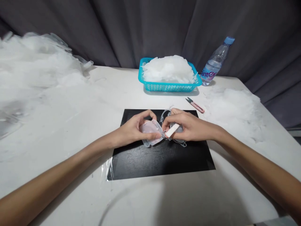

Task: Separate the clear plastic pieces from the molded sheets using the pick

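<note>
Above the black mat [150, 163], my left hand [138, 128] pinches a translucent, milky plastic piece [150, 128] with an irregular rim. Close beside it, my right hand [181, 125] is closed round a small tool with a white handle [172, 130]. The tool's tip is at the right edge of the plastic piece, where my right fingers nearly meet it. More translucent plastic [180, 142] with thin looped edges shows behind and below my right hand; how it is held is partly hidden by the fingers.
Behind the mat stands a blue basket [172, 86] heaped with white translucent pieces. A water bottle [213, 66] stands right of it. Pink-handled snips [196, 105] lie nearer the mat. A large translucent heap [39, 59] is at left, a flatter pile [235, 110] at right.
</note>
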Demonstrator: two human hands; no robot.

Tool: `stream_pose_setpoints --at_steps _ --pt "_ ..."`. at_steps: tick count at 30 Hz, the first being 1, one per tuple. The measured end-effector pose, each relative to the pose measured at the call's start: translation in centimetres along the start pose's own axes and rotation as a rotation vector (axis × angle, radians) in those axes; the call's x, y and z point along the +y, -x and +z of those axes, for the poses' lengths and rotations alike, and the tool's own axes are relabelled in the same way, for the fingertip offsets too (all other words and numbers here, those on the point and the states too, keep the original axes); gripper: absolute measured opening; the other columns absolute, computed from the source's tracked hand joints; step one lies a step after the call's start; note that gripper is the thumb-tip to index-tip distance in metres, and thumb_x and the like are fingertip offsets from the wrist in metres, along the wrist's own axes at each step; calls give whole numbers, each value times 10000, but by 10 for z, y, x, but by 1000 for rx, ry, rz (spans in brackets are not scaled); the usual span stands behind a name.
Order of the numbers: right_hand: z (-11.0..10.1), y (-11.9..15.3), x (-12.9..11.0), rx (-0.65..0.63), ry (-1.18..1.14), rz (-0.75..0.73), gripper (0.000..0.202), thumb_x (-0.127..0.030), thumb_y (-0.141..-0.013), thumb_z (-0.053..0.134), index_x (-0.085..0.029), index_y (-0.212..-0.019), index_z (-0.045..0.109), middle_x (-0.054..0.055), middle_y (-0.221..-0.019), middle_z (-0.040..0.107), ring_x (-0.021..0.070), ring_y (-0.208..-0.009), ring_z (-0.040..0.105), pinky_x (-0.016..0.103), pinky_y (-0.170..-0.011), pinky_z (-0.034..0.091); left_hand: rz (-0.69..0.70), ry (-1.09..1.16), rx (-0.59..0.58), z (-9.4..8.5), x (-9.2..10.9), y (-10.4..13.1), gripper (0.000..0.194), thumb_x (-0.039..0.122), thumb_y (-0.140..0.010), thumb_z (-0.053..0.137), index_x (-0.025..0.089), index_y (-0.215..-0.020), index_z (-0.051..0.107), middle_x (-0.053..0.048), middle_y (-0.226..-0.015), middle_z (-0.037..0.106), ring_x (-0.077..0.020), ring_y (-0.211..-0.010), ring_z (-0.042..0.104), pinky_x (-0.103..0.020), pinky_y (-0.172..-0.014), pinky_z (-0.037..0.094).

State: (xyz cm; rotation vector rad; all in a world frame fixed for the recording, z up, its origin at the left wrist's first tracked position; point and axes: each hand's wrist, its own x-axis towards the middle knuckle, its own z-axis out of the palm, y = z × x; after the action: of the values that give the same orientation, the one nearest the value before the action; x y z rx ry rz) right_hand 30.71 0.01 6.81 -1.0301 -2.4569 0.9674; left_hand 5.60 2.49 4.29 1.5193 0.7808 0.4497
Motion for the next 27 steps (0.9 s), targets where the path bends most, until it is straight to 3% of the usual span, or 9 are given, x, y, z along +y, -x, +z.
stream_pose_setpoints --at_steps 5,10,14,20,27 --pt "3 -2 3 26 93 -46 104 -105 -853 716 -191 -910 712 25 -859 694 209 -906 535 295 -745 366 9 -60 16 3 -2 0 427 352 -781 872 191 -1006 547 47 -782 576 -98 -663 545 -188 -567 433" --pt "-15 2 16 212 279 67 18 -167 -877 713 -174 -865 701 44 -857 670 209 -876 554 297 -725 347 -106 -73 -74 2 -1 5 405 366 -810 851 199 -976 522 48 -757 593 -97 -626 527 -196 -545 427" --pt "-29 9 9 90 211 75 103 -150 -872 704 -214 -943 742 32 -905 692 214 -934 556 299 -774 381 -38 -50 -46 2 -1 8 361 365 -830 856 186 -943 563 32 -812 635 -89 -683 548 -191 -593 430" --pt "-25 10 -2 -69 91 -31 135 -268 -907 760 -228 -1035 742 28 -1028 738 227 -1027 539 329 -868 416 12 98 -73 4 -5 9 323 280 -843 861 180 -927 566 -44 -972 787 -163 -875 733 -277 -783 569" --pt "-26 9 -2 -38 58 -40 132 -167 -921 710 -215 -1036 755 39 -1022 741 228 -1044 549 345 -910 430 60 156 -114 5 -5 9 272 173 -861 839 172 -889 569 -56 -946 823 -179 -910 783 -290 -831 613"
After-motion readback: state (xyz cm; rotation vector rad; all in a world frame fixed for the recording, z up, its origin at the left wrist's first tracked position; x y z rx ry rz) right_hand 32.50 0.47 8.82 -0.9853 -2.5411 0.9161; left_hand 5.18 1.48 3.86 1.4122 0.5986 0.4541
